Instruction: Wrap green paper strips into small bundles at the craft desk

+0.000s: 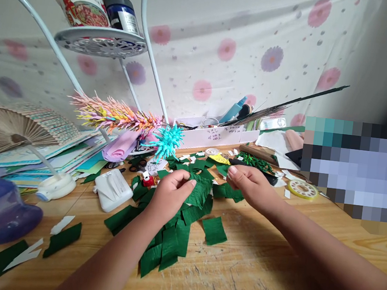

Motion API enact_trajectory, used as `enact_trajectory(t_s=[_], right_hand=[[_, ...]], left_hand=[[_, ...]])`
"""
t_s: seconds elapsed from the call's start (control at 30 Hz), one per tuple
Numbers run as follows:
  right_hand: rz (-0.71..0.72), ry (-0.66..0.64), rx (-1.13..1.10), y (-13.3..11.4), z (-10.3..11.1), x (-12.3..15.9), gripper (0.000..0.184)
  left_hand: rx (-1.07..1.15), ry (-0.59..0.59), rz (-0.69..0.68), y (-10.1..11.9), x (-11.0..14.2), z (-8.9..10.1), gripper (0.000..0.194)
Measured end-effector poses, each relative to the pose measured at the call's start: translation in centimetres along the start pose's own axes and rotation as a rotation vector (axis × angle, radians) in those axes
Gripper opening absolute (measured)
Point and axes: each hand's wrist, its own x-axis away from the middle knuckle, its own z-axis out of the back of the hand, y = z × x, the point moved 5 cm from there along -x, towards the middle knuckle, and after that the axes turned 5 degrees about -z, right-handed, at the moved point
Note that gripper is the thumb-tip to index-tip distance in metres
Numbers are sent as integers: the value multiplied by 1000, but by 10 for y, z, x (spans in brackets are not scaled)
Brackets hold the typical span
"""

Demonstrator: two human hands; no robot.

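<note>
My left hand (172, 191) pinches a dark green crepe paper piece (200, 190) between thumb and fingers, above the pile. To its right, my right hand (248, 186) is closed, thumb pressed against the fingertips. Whatever it may hold is too small to make out. Beneath both hands lies a loose heap of green crepe paper squares (170, 244), overlapping one another. One separate green square (214, 231) rests on the wood just right of the heap.
A white box (215, 138) with tools and dark wires stands at the back. Left of it are a turquoise spiky pompom (167, 142), a white case (113, 190) and a purple tape dispenser (0, 209). A yellow tape roll (303, 189) lies right. A blurred-out patch covers the far right.
</note>
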Motion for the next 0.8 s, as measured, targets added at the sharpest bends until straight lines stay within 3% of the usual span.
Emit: enact_trajectory(t_s=[0.13, 0.23, 0.53, 0.8], right_hand=[[115, 74, 109, -8, 3, -2, 28], [168, 51, 146, -9, 2, -3, 18], [63, 4, 22, -3, -2, -2, 5], [145, -122, 205, -18, -9, 3, 6]], left_hand=[[-35, 7, -3, -1, 0, 1, 18], [-57, 16, 3, -6, -1, 0, 16], [2, -10, 6, -11, 0, -9, 12], [-46, -102, 42, -8, 1, -11, 17]])
